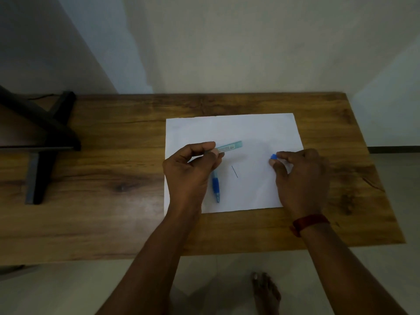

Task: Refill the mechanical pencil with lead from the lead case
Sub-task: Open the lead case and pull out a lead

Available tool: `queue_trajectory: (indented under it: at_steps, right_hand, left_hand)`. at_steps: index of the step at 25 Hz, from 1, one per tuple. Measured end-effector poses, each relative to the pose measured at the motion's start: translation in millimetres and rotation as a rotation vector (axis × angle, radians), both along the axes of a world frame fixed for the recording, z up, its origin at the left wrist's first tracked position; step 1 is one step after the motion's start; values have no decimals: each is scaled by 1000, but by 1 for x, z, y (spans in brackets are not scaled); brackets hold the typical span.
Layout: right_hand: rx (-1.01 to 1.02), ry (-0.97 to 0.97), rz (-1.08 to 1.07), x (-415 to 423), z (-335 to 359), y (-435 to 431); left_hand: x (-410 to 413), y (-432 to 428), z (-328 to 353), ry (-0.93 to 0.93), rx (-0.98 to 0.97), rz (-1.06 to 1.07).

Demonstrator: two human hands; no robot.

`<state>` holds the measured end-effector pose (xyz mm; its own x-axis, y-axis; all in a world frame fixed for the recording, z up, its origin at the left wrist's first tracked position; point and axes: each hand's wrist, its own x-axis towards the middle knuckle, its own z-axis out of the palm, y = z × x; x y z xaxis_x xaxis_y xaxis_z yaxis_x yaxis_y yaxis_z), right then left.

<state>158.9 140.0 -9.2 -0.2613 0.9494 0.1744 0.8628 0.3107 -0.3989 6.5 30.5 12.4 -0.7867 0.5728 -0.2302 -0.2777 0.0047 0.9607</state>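
Observation:
My left hand (pixel 191 169) pinches one end of a slim, clear teal lead case (pixel 229 147), which points right, slightly above a white paper sheet (pixel 250 130). My right hand (pixel 300 173) holds a small blue cap (pixel 273 156) between thumb and fingertips, apart from the case. A blue mechanical pencil (pixel 216 186) lies on the paper just below my left hand, its upper end hidden by the hand and its tip pointing toward me. One thin dark lead (pixel 234 171) lies loose on the paper between my hands.
The paper rests on a wooden table (pixel 113 160) against a pale wall. A black stand (pixel 45 137) occupies the table's left end. The near table edge runs below my forearms, with the floor and a bare foot (pixel 266 292) beyond it.

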Motion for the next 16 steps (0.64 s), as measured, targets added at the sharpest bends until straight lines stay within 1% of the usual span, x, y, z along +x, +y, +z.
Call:
queue_trajectory:
  at_steps: [3,7,9,10,11,12,14,15,16]
  right_hand:
    - [12,1,14,0,-2,1]
    - [90,-47,35,-1,0,-2]
    - [123,-24,34,-2,4,-3]
    - [120,32,40,-4,6,-3]
    - [95,136,54,-7,8,-4]
    - [32,286,67,-10,11,-5]
    - [-202,580,61,-19,17,-10]
    - [-309,663,57,-23,19,-13]
    - [-374,705,56,-25,20,-16]
  left_hand:
    - [4,1,1,-15,-6,-35]
    - [6,2,1,-3,-11,-81]
    - [8,2,2,-3,-13,-101]
    - [8,2,2,-1,-17,-112]
    - [9,2,3,4,-25,-123]
    - [9,1,3,11,-35,-131]
    - [9,1,3,26,-56,-138]
    - [9,1,3,30,-62,-139]
    - [8,1,3,31,-63,-139]
